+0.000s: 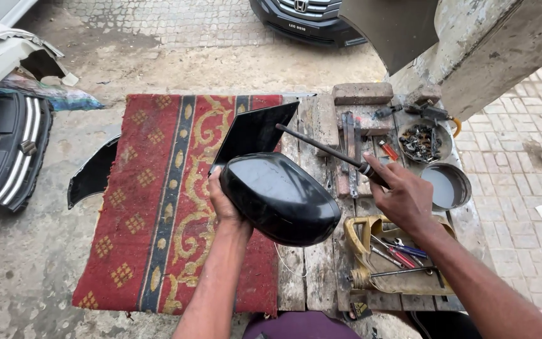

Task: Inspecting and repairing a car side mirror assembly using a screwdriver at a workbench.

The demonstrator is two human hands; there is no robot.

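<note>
Left hand [224,204] is wrapped around the near edge of the mirror housing [280,198], fingers curled under it, thumb up along its side, holding it off the bench with the glossy black shell facing up. Just past that grip, the housing's flat triangular base [255,132] points away toward the rug [158,207].

Right hand [406,201] is closed tight on the handle of a screwdriver [321,149]. The shaft runs up and left from that fist, its tip just above the far side of the housing, beside the base. Whether the tip touches anything I cannot tell; it looks a shade clear.

How far along? The housing looks whole: shell on, no screws or loose parts seen beside it, so by my reading the tool work on it is at its start, with the opening-up still to do.

Below the right wrist sits a yellow tool pouch [403,263] with more drivers in it. Beyond the knuckles, a bowl of bolts [421,143] and a grey tin [448,186]. A brick [362,93] lies at the bench's [308,276] far end.
</note>
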